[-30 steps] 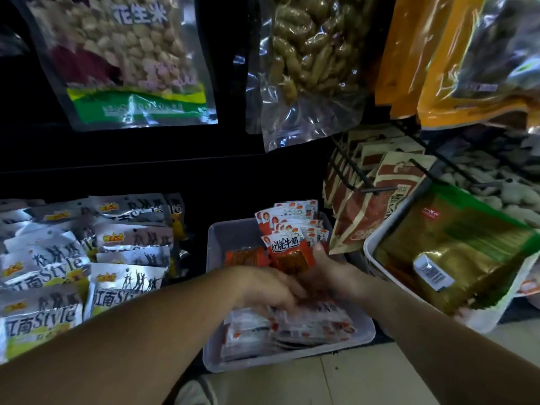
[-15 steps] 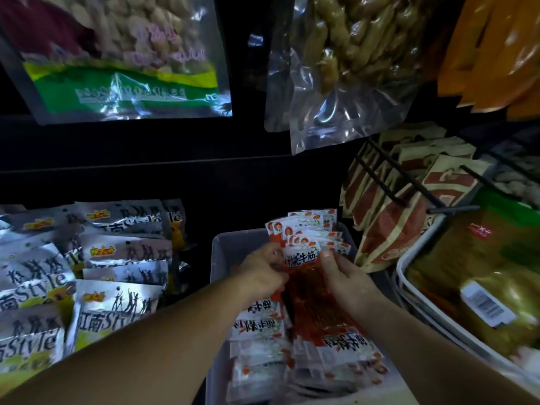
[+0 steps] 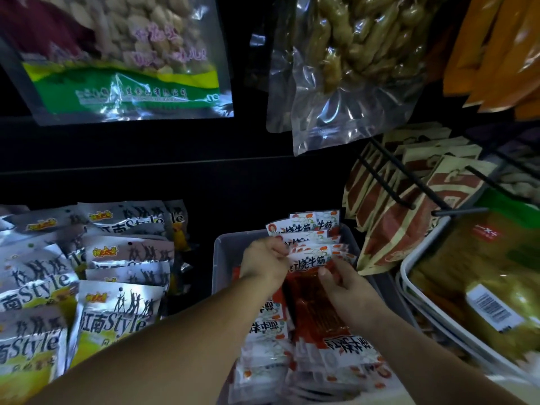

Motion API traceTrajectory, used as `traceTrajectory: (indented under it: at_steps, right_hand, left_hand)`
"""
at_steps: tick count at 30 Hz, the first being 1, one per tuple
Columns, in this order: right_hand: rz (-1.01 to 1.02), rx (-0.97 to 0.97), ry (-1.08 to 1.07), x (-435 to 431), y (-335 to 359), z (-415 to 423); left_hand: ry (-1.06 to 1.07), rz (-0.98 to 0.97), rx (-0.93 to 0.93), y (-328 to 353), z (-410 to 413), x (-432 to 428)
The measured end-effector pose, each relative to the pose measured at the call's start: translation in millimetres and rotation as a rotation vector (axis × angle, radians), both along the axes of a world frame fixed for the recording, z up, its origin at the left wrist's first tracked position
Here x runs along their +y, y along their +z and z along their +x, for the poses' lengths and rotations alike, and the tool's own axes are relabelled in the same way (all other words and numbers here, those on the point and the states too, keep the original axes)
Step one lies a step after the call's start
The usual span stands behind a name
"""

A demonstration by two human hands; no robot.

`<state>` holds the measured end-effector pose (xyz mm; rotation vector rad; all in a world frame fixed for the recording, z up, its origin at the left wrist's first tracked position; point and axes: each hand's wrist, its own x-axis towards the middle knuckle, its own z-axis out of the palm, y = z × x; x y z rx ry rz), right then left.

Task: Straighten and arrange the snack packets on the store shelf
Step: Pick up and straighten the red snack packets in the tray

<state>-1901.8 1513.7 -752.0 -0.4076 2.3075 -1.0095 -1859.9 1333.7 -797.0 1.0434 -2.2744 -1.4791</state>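
A red packet (image 3: 314, 299) with a white printed header is held upright over the middle of a grey tub (image 3: 217, 252) on the low shelf. The left hand (image 3: 264, 258) pinches the header's left corner, its grip closed tight on the edge. The right hand (image 3: 342, 280) takes the packet's right side, thumb laid on the red front. Its other fingers go behind the packet and I can't see them, but the grip is plainly round the packet.

Just behind, touching the held one, a standing row (image 3: 306, 229) of the same packets leans against the tub's back wall. Only their headers show. In front, under both forearms, flat packets (image 3: 350, 346) lie in overlapping heaps with their printing upside down. The near ones are blurred and the tub's front edge is cut off below.

To the left, silver packets (image 3: 122, 311) lie piled in loose rows and run off the frame. To the right, brown-and-cream pouches (image 3: 409, 229) hang on black wire hooks beside a white basket (image 3: 409, 276) holding a golden-green bag (image 3: 482, 273), which is smeared by blur.

Overhead hang a bag of pale nuts (image 3: 122, 54), a clear bag of pods (image 3: 350, 54) and orange bags (image 3: 496, 54), all cropped at the top. The space behind is too dark to read.
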Motion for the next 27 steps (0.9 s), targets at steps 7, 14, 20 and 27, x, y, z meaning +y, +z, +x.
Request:
traceTrajectory:
  at_steps: [7, 14, 20, 27]
  right_hand:
    - [0.015, -0.042, 0.087, -1.6, 15.3, 6.2]
    - [0.026, -0.171, 0.002, -0.5, 9.7, 9.2]
    - [-0.136, -0.27, -0.112, -15.2, -20.8, -16.8]
    - [-0.175, -0.334, -0.149, -25.0, -30.5, -29.0]
  left_hand:
    - [0.087, 0.084, 0.228, 39.8, -0.4, -4.2]
    - [0.167, 0.177, 0.225, 43.9, 10.5, 0.4]
    - [0.108, 0.241, 0.166, 44.1, 12.5, -4.6]
    - [0.136, 0.312, 0.169, 47.6, 30.8, -26.2]
